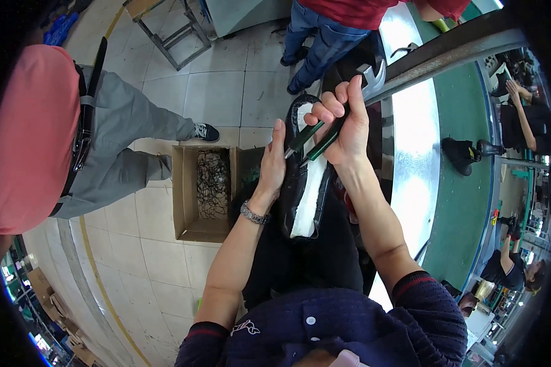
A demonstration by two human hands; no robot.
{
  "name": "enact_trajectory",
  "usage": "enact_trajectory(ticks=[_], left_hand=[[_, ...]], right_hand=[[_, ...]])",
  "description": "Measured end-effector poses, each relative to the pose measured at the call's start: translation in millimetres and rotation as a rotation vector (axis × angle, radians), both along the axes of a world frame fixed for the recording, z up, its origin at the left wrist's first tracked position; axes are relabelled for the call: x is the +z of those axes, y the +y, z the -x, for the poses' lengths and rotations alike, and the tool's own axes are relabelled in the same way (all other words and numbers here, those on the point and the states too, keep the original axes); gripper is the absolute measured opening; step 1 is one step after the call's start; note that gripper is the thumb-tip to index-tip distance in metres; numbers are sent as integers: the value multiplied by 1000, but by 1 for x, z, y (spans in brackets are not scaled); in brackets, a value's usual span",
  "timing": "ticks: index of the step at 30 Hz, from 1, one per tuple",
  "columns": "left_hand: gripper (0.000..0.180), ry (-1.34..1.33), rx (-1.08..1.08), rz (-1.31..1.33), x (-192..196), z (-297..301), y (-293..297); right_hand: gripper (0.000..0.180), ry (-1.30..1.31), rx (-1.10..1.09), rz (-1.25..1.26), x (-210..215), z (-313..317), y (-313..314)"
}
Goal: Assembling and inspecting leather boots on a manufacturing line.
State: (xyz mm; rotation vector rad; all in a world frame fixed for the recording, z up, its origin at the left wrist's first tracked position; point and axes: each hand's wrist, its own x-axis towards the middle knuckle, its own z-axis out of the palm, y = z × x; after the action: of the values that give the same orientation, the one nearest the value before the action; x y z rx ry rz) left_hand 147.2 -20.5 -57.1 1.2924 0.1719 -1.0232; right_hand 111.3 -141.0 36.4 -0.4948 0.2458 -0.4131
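A black shoe (309, 199) lies sole-up along my lap, its long white bottom exposed and no outsole on it. My left hand (273, 164) holds it by its left side, thumb up along the edge, the other fingers hidden beneath. In my right hand (344, 122) is a pair of pincers (322, 144), its grey metal head beyond my fingertips to the upper right. Its two dark green handles slant down to the left across the white bottom, their ends at the shoe.
An open cardboard box (182, 196) with dark, tangled scraps stands on the tiled floor at left. Another person (33, 134) stands beyond it; one more (327, 37) stands ahead. To the right runs a green-topped bench (447, 208) with a metal edge, carrying a dark shoe (461, 156).
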Motion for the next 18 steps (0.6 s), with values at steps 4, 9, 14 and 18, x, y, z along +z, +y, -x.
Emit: enact_trajectory(ticks=[4,9,14,18], left_hand=[[60,-376,21,187,5,10,2],[49,-164,23,-76,32,2,4],[68,-370,-42,73,10,-4,3],[75,-224,-126,68,43,3,-15]], right_hand=[[40,47,20,138,18,-2,10],[36,9,190,420,38,-19,22],[39,-34,333,366,29,-14,-6],[41,-89,239,206,6,-8,-39]])
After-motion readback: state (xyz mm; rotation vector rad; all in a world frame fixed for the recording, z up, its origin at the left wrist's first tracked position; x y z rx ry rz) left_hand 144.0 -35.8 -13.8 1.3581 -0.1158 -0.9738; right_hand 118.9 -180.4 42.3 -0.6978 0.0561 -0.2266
